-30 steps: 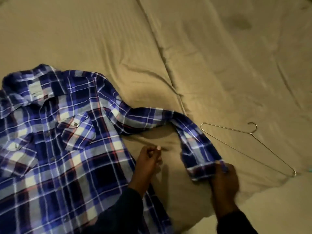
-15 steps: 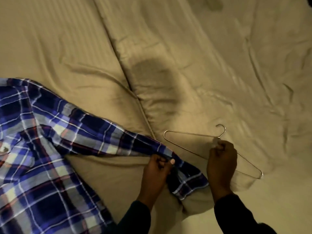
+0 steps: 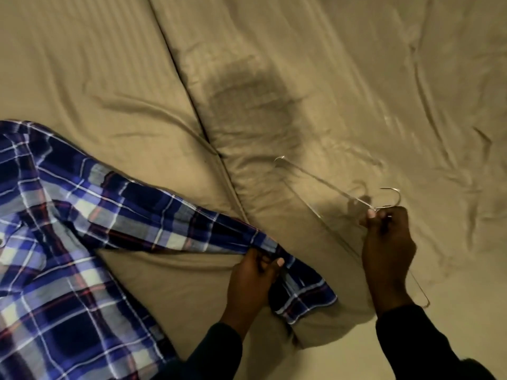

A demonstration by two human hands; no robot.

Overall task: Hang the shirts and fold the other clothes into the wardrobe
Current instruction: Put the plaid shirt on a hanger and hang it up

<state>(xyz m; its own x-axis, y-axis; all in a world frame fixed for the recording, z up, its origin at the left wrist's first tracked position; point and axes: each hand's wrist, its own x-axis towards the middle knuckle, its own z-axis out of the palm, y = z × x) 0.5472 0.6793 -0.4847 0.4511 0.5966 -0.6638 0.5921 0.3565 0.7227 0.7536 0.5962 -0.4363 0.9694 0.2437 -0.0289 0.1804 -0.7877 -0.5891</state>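
Right hand (image 3: pixel 388 242) has the wire hanger (image 3: pixel 329 187), fingers (image 3: pixel 371 213) pinched shut at the neck just under the hook. The hanger looks lifted off the bed (image 3: pixel 109 64): one shoulder tip points to upper left at mid-frame, and the other end shows past my wrist at lower right. It's thin and blurred, so I can't trace the full outline.

Left hand (image 3: pixel 253 281) is curled round the sleeve (image 3: pixel 192 229) of the plaid shirt (image 3: pixel 55 270), gripping near the cuff, which hangs just right of the hand at lower centre.

The shirt body lies flat at lower left of frame, partly cut off by the edge. The collar isn't visible here.

Key geometry:
- The sleeve's long axis runs from the shirt body at left down-right to the cuff.
- The hanger's long axis runs upper left to lower right, roughly parallel to the sleeve, to the right of it and a little above.
- Cuff and hanger are near, not touching.
- The neck opening is well away to the left, off frame as far as I can tell.

My read is that the hanger has to travel left to the collar end, not to the cuff. The right hand carries it. The left hand is nearer the body and should let go of the sleeve and open the neck.

The wardrobe isn't in view.
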